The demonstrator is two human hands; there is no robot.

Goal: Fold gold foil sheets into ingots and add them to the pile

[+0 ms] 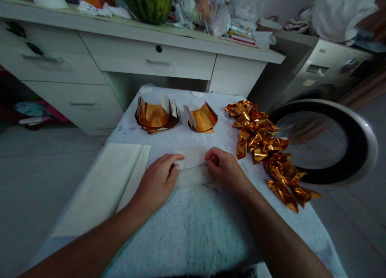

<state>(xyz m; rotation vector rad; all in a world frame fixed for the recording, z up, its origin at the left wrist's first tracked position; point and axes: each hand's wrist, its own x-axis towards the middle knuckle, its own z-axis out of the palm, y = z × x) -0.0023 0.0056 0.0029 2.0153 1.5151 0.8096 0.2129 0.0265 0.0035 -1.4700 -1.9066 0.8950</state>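
Note:
A white sheet of paper [193,158] lies on the cloth-covered table in front of me, with a fold or overlap line running across it. My left hand [159,177] pinches its left edge between thumb and fingers. At the opposite edge, my right hand [226,167] is closed on the paper, fingertips curled in. Beyond the hands stand two curled stacks of gold foil paper, a larger one [154,115] and a smaller one [204,119]. Several folded gold foil pieces [256,138] form a row along the right side. Larger white sheets [102,181] lie to the left.
A whitish cloth [181,229] covers the table. Behind it is a white drawer cabinet [181,62] whose top holds a watermelon [147,4] and plastic bags [220,20]. The open round door [372,145] of a washing machine [319,60] reaches close to the table's right edge.

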